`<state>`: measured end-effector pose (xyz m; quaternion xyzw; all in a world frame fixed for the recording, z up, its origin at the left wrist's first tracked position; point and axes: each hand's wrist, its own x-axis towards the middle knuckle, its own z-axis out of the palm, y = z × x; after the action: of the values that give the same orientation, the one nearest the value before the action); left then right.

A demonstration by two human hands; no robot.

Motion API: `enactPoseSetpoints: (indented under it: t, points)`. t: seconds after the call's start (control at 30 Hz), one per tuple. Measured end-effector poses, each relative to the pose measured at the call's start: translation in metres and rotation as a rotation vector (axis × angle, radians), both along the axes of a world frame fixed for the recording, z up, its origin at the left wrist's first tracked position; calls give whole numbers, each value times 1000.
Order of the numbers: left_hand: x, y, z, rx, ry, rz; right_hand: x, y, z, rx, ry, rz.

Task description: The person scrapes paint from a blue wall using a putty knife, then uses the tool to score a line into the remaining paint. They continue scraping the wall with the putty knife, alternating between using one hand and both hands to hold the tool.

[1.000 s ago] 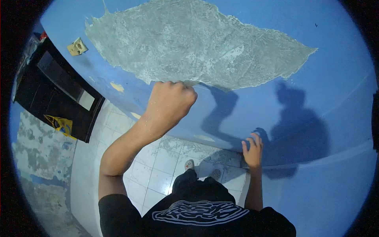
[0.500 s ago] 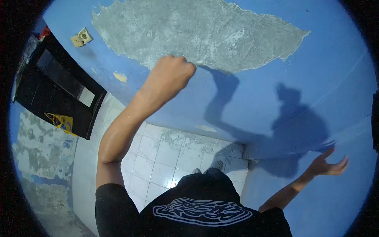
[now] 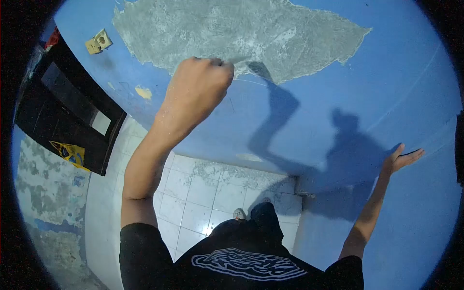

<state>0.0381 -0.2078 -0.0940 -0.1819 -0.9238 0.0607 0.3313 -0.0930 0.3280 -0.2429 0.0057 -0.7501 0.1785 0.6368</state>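
My left hand is a fist at the lower edge of a rough grey plaster patch on the blue wall. Its back faces me, so whatever the curled fingers hold is hidden. My right hand is stretched out at the right, fingers straight and thumb apart. It is at the blue wall, seemingly resting against it, with nothing in it. The shadow of my arm and head falls on the wall between both hands.
A yellowish switch or socket plate sits on the wall at upper left. Below it a dark door has a yellow bag by its lower part. White tiles cover the floor under me. A peeling wall is at far left.
My left fist has shifted slightly left and up. My right hand has risen and its fingers have straightened toward the wall. My feet have moved apart, and the view has shifted a little.
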Motion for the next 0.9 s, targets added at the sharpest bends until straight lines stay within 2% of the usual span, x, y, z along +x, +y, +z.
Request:
enactPoseSetpoints:
  t: [0.07,0.13,0.27,0.33,0.37,0.47,0.6,0.67,0.77,0.8,0.9]
  points:
    - [-11,-1,-9,7,33,11,-10,-9,0,-52,113,-67]
    - [-32,-5,-36,-119,-108,30,-10,-4,-3,-32,85,-98]
    - [-11,-13,-22,-109,-99,34,-11,-6,-5,9,95,-171]
    - [8,-5,-4,131,17,51,-12,-8,-4,24,118,-194]
    - [-1,-7,-9,129,18,44,-12,-7,-4,45,137,-212]
    - [-37,-5,-34,-79,-97,52,-16,-2,-7,56,166,-226]
    - [-24,-1,-25,-155,-189,44,-15,-4,-6,68,183,-257]
    - [-10,2,-5,-35,-130,40,-19,0,-8,104,233,-245]
    - [-17,3,-7,2,-48,-16,-20,1,-9,104,241,-238]
    - [-25,10,-17,-102,-64,89,-21,0,-8,104,239,-239]
    - [-24,14,-23,-229,-50,27,-17,-3,-11,15,186,-225]
